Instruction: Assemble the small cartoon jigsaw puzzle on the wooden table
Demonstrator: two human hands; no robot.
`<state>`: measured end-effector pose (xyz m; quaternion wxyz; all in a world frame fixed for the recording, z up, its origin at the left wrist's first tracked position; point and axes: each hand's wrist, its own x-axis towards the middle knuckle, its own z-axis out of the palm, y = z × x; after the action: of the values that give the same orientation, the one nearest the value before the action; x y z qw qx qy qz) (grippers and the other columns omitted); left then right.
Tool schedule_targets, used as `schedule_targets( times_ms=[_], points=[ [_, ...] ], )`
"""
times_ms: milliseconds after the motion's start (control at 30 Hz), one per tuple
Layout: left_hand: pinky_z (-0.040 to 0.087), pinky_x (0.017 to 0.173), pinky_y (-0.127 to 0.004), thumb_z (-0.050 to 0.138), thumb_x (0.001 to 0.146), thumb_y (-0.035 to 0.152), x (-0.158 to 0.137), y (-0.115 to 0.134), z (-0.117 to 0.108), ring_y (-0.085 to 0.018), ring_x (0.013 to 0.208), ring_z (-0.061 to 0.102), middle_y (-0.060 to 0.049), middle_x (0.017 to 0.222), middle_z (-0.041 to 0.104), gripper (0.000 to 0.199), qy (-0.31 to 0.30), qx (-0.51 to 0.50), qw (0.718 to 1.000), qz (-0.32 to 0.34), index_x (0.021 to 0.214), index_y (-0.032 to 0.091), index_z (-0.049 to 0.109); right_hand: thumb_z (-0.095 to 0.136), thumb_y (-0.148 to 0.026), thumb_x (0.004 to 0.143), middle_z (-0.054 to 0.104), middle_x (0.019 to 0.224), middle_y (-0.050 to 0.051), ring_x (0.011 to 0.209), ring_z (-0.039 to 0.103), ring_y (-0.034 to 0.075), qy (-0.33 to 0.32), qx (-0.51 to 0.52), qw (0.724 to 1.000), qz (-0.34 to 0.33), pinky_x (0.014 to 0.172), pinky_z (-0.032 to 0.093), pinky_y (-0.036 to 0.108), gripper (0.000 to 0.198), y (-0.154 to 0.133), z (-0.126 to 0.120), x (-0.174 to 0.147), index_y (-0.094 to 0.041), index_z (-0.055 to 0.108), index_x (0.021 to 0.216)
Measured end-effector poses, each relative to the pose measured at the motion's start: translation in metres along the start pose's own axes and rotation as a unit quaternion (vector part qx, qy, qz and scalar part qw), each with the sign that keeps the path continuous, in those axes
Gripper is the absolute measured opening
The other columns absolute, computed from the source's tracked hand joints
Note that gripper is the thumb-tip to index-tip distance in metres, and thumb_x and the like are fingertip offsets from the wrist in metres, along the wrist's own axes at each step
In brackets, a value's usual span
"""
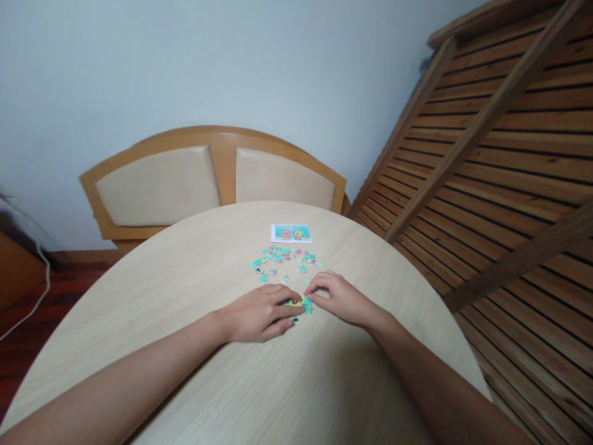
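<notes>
My left hand (265, 313) lies palm down with its fingers stretched over a small joined patch of jigsaw puzzle (308, 305), yellow and teal, partly hidden under the fingers. At the patch's upper right edge, my right hand (337, 298) has thumb and forefinger pinched together on a small puzzle piece, mostly hidden by the fingertips. Beyond the hands, loose puzzle pieces (278, 253) in teal, pink and yellow lie scattered in an arc. Behind them rests a picture sheet (291, 233) showing a pink and a yellow cartoon figure on teal.
Everything lies on a round, pale wooden table (185, 266). A bench back with cream padded panels (160, 188) stands against the wall behind it. To the right leans a slatted wooden frame (500, 154). A white cable (47, 278) hangs at the far left.
</notes>
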<state>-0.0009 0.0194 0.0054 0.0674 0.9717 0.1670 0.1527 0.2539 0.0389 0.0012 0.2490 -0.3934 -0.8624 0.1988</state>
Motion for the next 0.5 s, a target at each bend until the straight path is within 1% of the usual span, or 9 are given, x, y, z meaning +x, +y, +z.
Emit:
schedule_targets(
  times_ms=[100, 267, 400, 467, 500],
  points=[
    [0.044, 0.105, -0.042, 0.043, 0.103, 0.031, 0.0002, 0.0005, -0.0004, -0.027, 0.118, 0.056, -0.014, 0.129, 0.06, 0.037, -0.006, 0.002, 1.0, -0.001, 0.135, 0.019, 0.056, 0.067, -0.022, 0.088, 0.074, 0.089, 0.002, 0.093, 0.064, 0.021, -0.002, -0.008, 1.0, -0.009, 0.089, 0.047, 0.035, 0.007, -0.0012, -0.0002, 0.0001, -0.024, 0.074, 0.086],
    [0.045, 0.103, -0.042, 0.044, 0.102, 0.03, 0.0004, -0.0003, 0.0002, -0.027, 0.117, 0.057, -0.014, 0.127, 0.06, 0.037, 0.004, 0.001, 1.0, 0.002, 0.135, 0.019, 0.056, 0.066, -0.024, 0.09, 0.073, 0.089, 0.002, 0.093, 0.064, 0.021, -0.002, -0.014, 1.0, -0.018, 0.089, 0.046, 0.036, 0.008, -0.0019, 0.0, 0.0, -0.024, 0.073, 0.086],
    [0.045, 0.104, -0.042, 0.045, 0.101, 0.029, 0.0005, 0.0008, 0.0008, -0.027, 0.117, 0.057, -0.014, 0.126, 0.061, 0.037, 0.01, -0.002, 1.0, 0.002, 0.135, 0.018, 0.056, 0.071, -0.027, 0.088, 0.073, 0.089, 0.002, 0.094, 0.063, 0.022, -0.006, -0.022, 1.0, -0.017, 0.09, 0.045, 0.037, 0.004, -0.0038, -0.0015, -0.0001, -0.024, 0.073, 0.086],
    [0.046, 0.103, -0.042, 0.046, 0.1, 0.027, 0.0006, 0.0019, 0.001, -0.026, 0.115, 0.058, -0.013, 0.124, 0.063, 0.035, 0.021, -0.006, 1.0, -0.01, 0.132, 0.019, 0.058, 0.073, -0.028, 0.086, 0.072, 0.09, 0.002, 0.095, 0.063, 0.022, -0.007, -0.025, 1.0, -0.016, 0.09, 0.045, 0.036, 0.004, -0.0044, -0.0022, -0.0003, -0.024, 0.073, 0.087],
    [0.047, 0.101, -0.041, 0.046, 0.099, 0.026, 0.0006, 0.0019, 0.0013, -0.025, 0.112, 0.059, -0.012, 0.121, 0.064, 0.033, 0.034, -0.006, 0.999, -0.025, 0.128, 0.019, 0.06, 0.073, -0.027, 0.086, 0.072, 0.09, 0.002, 0.095, 0.063, 0.022, -0.007, -0.025, 1.0, -0.015, 0.09, 0.045, 0.036, 0.004, -0.0044, -0.0025, -0.0005, -0.024, 0.073, 0.087]
  ],
)
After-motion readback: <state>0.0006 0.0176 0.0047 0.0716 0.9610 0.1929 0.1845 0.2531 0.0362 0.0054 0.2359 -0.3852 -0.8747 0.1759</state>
